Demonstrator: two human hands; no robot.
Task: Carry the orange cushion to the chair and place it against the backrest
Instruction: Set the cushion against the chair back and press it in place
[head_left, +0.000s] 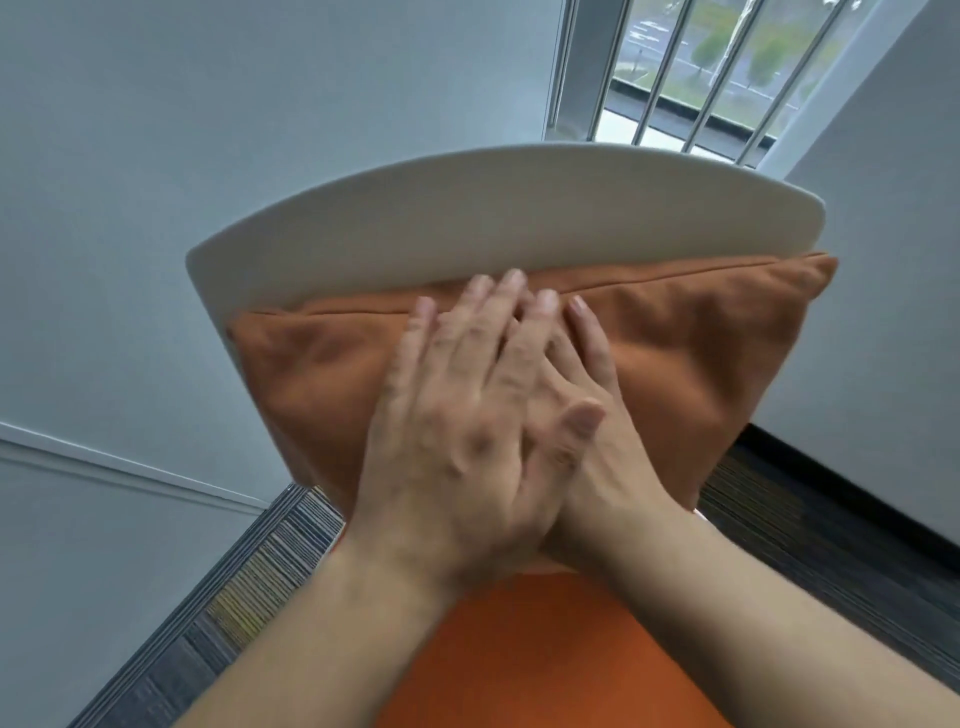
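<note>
The orange cushion (701, 353) stands upright on the chair's orange seat (545, 649) and leans against the curved white backrest (493, 218). Both my hands lie flat on the cushion's front face, fingers spread and pointing up toward its top seam. My left hand (457, 431) overlaps my right hand (587, 395), which sits underneath and slightly to the right. Neither hand grips the fabric; the palms press on it. The cushion's lower middle is hidden behind my hands.
A pale wall stands to the left and another to the right of the chair. Behind the backrest is a window with vertical bars (727, 67). Striped dark carpet (249, 582) shows on both sides of the seat.
</note>
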